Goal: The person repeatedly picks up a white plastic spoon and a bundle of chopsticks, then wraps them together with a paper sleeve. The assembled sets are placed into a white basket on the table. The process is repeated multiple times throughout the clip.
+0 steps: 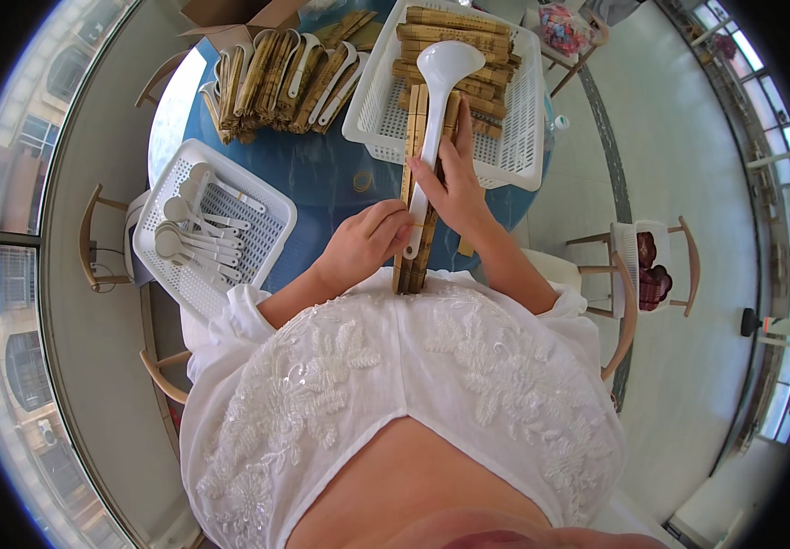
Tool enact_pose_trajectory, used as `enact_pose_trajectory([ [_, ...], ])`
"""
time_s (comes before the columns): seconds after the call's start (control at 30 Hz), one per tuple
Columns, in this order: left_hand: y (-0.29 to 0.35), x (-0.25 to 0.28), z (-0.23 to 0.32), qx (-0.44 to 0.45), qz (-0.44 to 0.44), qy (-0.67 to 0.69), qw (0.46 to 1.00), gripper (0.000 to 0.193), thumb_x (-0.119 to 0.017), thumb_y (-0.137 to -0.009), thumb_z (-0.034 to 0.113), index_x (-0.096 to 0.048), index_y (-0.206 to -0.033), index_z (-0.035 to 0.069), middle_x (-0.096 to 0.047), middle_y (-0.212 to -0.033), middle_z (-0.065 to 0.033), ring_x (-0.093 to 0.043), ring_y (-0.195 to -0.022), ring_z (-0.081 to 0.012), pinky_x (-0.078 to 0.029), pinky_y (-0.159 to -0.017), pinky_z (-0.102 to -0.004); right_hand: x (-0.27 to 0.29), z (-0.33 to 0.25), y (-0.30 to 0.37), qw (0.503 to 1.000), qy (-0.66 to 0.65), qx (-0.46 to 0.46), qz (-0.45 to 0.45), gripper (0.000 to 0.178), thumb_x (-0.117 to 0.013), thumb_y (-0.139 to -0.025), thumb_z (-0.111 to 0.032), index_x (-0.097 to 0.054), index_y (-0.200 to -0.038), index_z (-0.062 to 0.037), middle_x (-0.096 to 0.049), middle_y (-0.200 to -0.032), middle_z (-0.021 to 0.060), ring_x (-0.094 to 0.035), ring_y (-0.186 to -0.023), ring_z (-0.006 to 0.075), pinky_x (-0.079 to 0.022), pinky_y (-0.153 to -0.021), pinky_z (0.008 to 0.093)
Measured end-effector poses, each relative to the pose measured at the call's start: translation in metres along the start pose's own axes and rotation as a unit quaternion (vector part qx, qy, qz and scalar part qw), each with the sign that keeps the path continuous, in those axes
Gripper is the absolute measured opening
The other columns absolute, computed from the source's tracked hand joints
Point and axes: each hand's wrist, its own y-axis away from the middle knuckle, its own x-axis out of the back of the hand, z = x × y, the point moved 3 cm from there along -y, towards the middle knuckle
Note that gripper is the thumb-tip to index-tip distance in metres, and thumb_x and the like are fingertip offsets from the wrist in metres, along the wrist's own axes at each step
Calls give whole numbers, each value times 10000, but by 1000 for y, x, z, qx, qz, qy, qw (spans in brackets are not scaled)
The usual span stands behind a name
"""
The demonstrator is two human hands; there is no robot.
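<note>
A white ladle (pixel 432 119) lies lengthwise on a bundle of long tan-and-brown slat-like pieces (pixel 416 114), its bowl at the far end. My right hand (pixel 457 190) is wrapped round the bundle from the right, thumb across the ladle's handle. On the left side, my left hand (pixel 367 240) is closed, its fingertips pinched against the lower handle. A thin tan band seems to cross the handle there; what these fingers pinch is hidden. The bundle's near end reaches my white top.
A white basket (pixel 530 137) of tan bundles stands beyond my right hand. Bundles with white ladles (pixel 296 69) lie at the far left of the blue table (pixel 322 174), near a loose rubber band (pixel 363 181). Another white basket (pixel 287 220) holds several ladles. Chairs stand around.
</note>
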Motion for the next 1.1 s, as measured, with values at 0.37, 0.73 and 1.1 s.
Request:
enact_pose_trajectory([
  [0.37,7,5,2,-20,13,-14,1000,243,-686,-729,-13,-583,-948,17,-569,-972,-84,-607,-802,-236,-523,-662,-313,-18,-13,29,997,37,65,28,246,-526,-921,-155,-394,-878,49,-49,-1448,329,-210,-1293,532,-286,-1019,503],
  [0.73,0,9,5,-62,32,-29,997,259,-688,-720,-26,-582,-956,-12,-572,-983,-114,-626,-875,-271,-551,-710,-333,-12,-14,37,995,46,26,90,279,-454,-954,-205,-395,-1043,53,-26,-1445,343,-245,-1294,498,-341,-979,452],
  [1.1,2,7,6,-126,17,-78,989,266,-694,-702,57,-629,-952,-8,-541,-1007,-100,-605,-921,-246,-544,-734,-295,-9,-8,39,996,11,-6,89,217,-421,-963,-194,-433,-950,22,-93,-1456,300,-320,-1279,397,-346,-960,414],
])
